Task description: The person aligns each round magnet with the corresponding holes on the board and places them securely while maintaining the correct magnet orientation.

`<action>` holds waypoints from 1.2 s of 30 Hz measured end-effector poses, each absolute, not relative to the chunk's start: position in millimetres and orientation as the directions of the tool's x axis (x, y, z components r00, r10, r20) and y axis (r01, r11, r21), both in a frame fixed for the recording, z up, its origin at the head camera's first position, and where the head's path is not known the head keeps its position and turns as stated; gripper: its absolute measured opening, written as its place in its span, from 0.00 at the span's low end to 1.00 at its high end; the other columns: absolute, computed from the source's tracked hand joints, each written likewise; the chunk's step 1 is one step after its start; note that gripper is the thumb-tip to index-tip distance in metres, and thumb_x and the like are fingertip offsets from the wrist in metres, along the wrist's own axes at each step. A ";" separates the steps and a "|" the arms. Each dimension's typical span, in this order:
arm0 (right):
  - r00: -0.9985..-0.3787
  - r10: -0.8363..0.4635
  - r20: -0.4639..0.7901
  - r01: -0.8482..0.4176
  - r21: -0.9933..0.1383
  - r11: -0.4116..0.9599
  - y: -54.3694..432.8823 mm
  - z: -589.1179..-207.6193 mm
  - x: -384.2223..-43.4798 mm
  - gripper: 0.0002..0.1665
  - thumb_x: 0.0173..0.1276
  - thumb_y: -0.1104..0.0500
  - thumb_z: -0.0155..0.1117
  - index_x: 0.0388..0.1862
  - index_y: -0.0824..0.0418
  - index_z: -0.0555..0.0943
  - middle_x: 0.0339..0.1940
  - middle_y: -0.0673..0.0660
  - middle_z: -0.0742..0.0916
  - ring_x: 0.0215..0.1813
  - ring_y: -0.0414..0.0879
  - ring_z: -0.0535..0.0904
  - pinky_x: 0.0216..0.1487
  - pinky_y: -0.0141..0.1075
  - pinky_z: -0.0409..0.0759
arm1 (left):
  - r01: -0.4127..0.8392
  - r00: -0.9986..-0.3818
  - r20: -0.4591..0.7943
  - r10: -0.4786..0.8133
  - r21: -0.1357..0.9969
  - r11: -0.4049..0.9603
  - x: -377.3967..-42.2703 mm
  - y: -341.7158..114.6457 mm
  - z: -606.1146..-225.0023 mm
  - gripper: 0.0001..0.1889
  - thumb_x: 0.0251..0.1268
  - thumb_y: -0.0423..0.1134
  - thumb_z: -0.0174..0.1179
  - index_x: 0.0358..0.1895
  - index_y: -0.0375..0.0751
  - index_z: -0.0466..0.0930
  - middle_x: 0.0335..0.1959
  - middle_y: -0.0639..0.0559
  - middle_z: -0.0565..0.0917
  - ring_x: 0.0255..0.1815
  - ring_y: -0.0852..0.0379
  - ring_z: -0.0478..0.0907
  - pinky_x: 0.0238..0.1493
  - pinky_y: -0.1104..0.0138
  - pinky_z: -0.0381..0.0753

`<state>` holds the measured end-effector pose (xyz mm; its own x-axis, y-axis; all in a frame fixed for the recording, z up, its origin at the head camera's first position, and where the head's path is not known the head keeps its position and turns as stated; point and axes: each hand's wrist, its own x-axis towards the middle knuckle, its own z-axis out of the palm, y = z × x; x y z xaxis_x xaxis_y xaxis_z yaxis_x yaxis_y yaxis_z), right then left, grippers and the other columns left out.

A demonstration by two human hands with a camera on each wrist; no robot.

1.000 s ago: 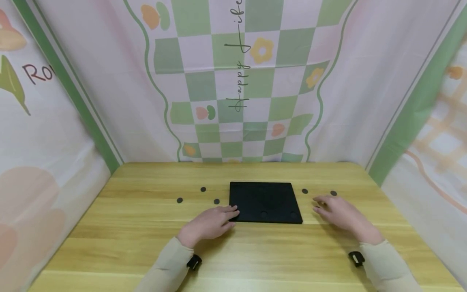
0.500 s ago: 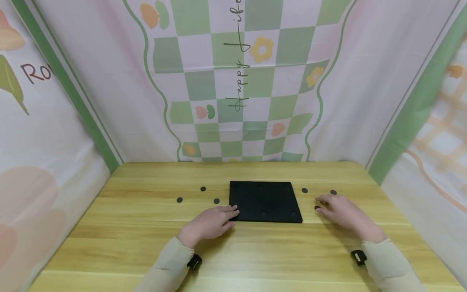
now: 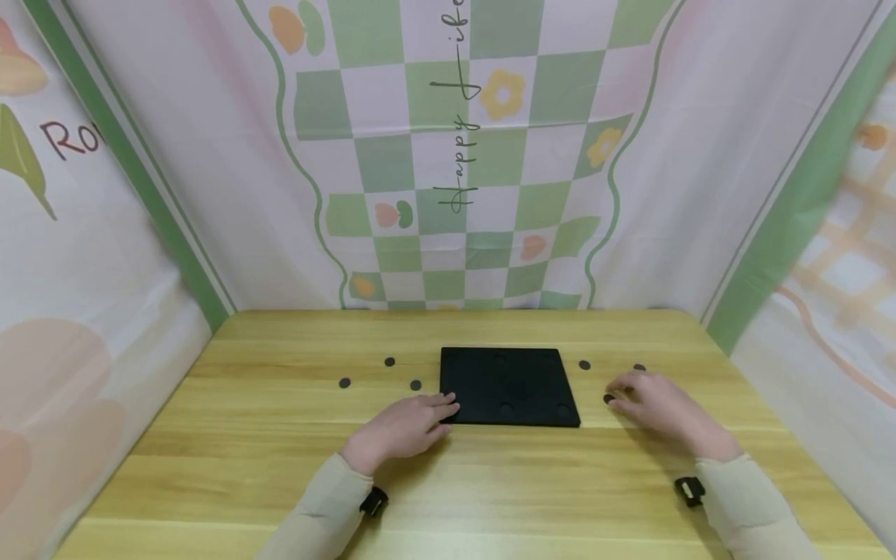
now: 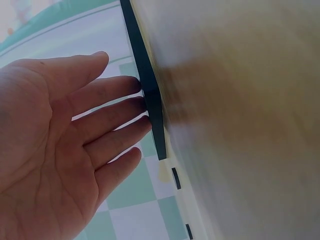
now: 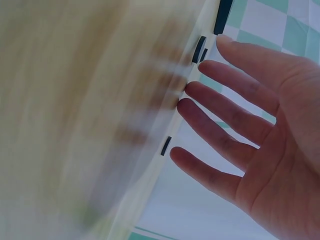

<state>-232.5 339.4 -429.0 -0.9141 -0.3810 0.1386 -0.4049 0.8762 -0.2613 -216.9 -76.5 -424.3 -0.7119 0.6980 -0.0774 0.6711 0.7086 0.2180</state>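
A thin black rectangular board (image 3: 507, 377) with shallow round recesses lies on the table. My left hand (image 3: 402, 428) rests its straight fingertips on the board's near left corner; in the left wrist view they meet the board's dark edge (image 4: 153, 100). Right of the board, my right hand (image 3: 661, 408) hovers low with loosely bent fingers. A small black disc (image 3: 608, 399) shows at its thumb tip. The right wrist view has this disc (image 5: 199, 49) flat on the tabletop, right by the thumb and index fingertips, not pinched.
On the wooden table (image 3: 448, 482), several more black discs lie flat: one (image 3: 390, 362) and others left of the board, one (image 3: 584, 365) off its right edge, and another (image 3: 640, 367) just beyond the right hand. Printed curtains (image 3: 448, 155) enclose the back and sides.
My right hand has shifted slightly right, and the disc at its thumb shows a little more clearly. The left hand and the board have stayed in place.
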 end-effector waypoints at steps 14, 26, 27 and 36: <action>-0.920 -0.371 0.122 -0.391 -0.295 0.872 343.6 -429.8 -235.2 0.14 0.59 0.57 0.69 0.43 0.61 0.84 0.37 0.53 0.84 0.39 0.46 0.78 0.39 0.41 0.81 | 0.671 -0.713 -0.081 0.697 0.211 0.711 -215.7 -74.5 -423.2 0.24 0.75 0.46 0.46 0.70 0.46 0.64 0.72 0.50 0.63 0.73 0.52 0.61 0.71 0.58 0.63; -0.917 -0.382 0.118 -0.399 -0.339 0.852 345.7 -427.9 -237.0 0.15 0.56 0.59 0.72 0.42 0.60 0.84 0.37 0.51 0.83 0.39 0.46 0.78 0.40 0.39 0.80 | 0.674 -0.714 -0.077 0.696 0.195 0.713 -213.8 -74.2 -423.1 0.23 0.75 0.47 0.45 0.70 0.46 0.65 0.73 0.49 0.63 0.72 0.51 0.61 0.72 0.57 0.62; -0.918 -0.378 0.118 -0.395 -0.338 0.854 346.1 -428.0 -237.5 0.15 0.55 0.59 0.72 0.42 0.59 0.85 0.37 0.51 0.84 0.40 0.45 0.78 0.41 0.38 0.81 | 0.674 -0.714 -0.076 0.696 0.195 0.713 -213.7 -74.2 -423.1 0.23 0.75 0.47 0.45 0.70 0.46 0.65 0.72 0.49 0.63 0.72 0.51 0.61 0.72 0.57 0.62; -0.911 -0.395 0.116 -0.410 -0.352 0.841 349.2 -430.3 -241.6 0.14 0.54 0.60 0.73 0.41 0.58 0.85 0.36 0.49 0.84 0.38 0.44 0.78 0.39 0.35 0.80 | 0.671 -0.717 -0.078 0.693 0.196 0.716 -214.3 -74.1 -424.1 0.23 0.75 0.46 0.45 0.70 0.46 0.65 0.73 0.49 0.63 0.73 0.51 0.61 0.72 0.57 0.61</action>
